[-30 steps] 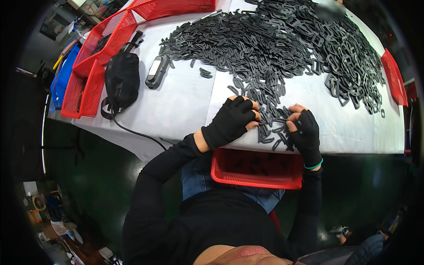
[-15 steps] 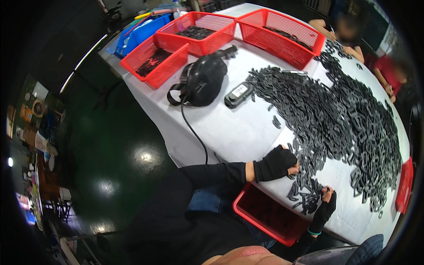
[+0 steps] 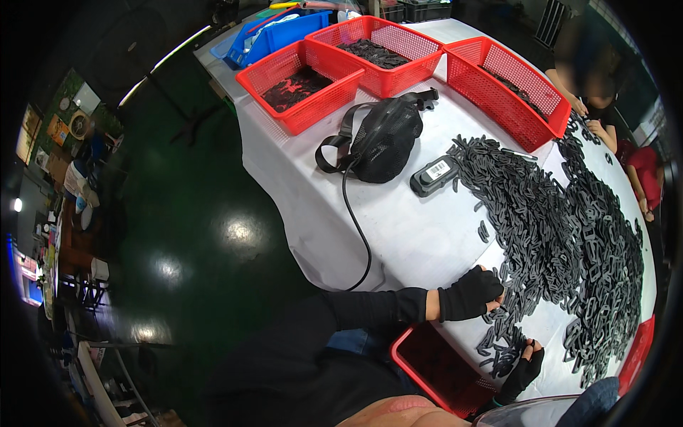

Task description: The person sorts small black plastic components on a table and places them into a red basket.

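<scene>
Heaps of small black oval loop-shaped pieces cover much of the white-covered table in front of me. My left hand, in a black fingerless glove, is closed at the near left edge of the heap, its fingertips among the pieces; what they hold is hidden. Close to the table's front edge, my right hand, gloved the same way, is closed in a pinch beside a small cluster of pieces. Whatever sits between its fingertips is too small to make out. Below the table edge, near my lap, is a red bin.
Red baskets with black pieces line the far side, beside a blue bin. A black mesh pouch with a cable and a dark handheld device lie nearer. Two people's hands work at the far right.
My view has shifted, so the table and baskets appear farther right and lower. Both hands stay near the same parts of the heap, with their fingers still closed.
</scene>
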A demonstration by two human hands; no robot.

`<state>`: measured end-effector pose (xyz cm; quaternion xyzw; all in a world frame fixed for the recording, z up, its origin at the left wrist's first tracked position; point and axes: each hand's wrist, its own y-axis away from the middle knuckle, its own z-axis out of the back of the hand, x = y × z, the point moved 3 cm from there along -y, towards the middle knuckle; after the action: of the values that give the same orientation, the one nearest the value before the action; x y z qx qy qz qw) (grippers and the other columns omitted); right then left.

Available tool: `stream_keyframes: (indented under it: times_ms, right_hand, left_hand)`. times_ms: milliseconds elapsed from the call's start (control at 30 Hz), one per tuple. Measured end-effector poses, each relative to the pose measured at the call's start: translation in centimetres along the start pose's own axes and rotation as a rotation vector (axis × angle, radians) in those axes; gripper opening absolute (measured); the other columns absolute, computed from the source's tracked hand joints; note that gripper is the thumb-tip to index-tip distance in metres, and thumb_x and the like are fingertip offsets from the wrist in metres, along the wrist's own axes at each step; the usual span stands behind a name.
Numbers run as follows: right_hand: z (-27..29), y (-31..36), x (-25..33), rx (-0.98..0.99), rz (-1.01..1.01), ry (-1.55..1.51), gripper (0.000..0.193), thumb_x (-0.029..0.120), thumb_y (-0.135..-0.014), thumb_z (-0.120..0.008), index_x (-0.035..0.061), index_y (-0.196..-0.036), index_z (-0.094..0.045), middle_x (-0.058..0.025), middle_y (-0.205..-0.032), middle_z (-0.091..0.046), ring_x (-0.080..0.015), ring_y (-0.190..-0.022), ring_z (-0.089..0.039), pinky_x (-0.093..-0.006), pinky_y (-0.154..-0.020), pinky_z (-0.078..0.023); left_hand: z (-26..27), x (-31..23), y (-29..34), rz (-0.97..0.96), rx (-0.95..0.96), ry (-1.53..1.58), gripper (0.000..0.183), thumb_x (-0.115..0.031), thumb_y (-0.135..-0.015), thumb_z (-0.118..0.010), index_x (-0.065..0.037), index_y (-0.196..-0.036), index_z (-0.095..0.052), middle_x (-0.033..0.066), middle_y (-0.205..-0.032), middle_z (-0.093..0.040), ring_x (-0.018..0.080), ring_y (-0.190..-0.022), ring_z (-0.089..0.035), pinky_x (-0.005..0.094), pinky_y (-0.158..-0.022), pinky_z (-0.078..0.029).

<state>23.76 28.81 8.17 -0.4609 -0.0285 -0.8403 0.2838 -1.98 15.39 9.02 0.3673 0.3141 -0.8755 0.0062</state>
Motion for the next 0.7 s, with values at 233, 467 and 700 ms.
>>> stream_keyframes:
  times_ms: [233,467,700]
  right_hand:
    - [0.1,-0.2,3.1,0.057,0.263,0.21,0.045,0.012,-0.091,-0.055,-0.0034,-0.133,-0.048,-0.0177,-0.143,-0.042,-0.0298,-0.131,-0.039,-0.0394,-0.108,-0.029]
    - [-4.1,-1.6,7.1,0.245,0.42,0.428,0.043,0.024,-0.092,-0.051,0.0109,-0.132,-0.053,-0.0164,-0.139,-0.046,-0.036,-0.132,-0.038,-0.0442,-0.11,-0.027]
    - [-3.0,2.5,6.5,0.18,0.532,0.346,0.032,0.032,-0.091,-0.055,0.0104,-0.113,-0.064,-0.0151,-0.126,-0.057,-0.0362,-0.12,-0.051,-0.0488,-0.103,-0.037]
  left_hand:
    - [-0.5,0.4,-0.8,-0.048,-0.282,-0.297,0.054,-0.043,-0.081,-0.065,-0.008,-0.119,-0.052,0.0227,-0.124,-0.045,0.0398,-0.116,-0.04,0.0547,-0.1,-0.029]
    - [-1.1,0.5,0.0,-0.153,0.198,-0.382,0.092,-0.068,-0.078,-0.055,-0.001,-0.138,-0.039,0.0304,-0.14,-0.036,0.0479,-0.129,-0.034,0.0563,-0.108,-0.024]
    - [-1.7,-4.3,3.0,-0.274,0.433,-0.316,0.093,-0.068,-0.078,-0.054,-0.004,-0.143,-0.034,0.0241,-0.145,-0.033,0.0422,-0.134,-0.032,0.0511,-0.11,-0.025]
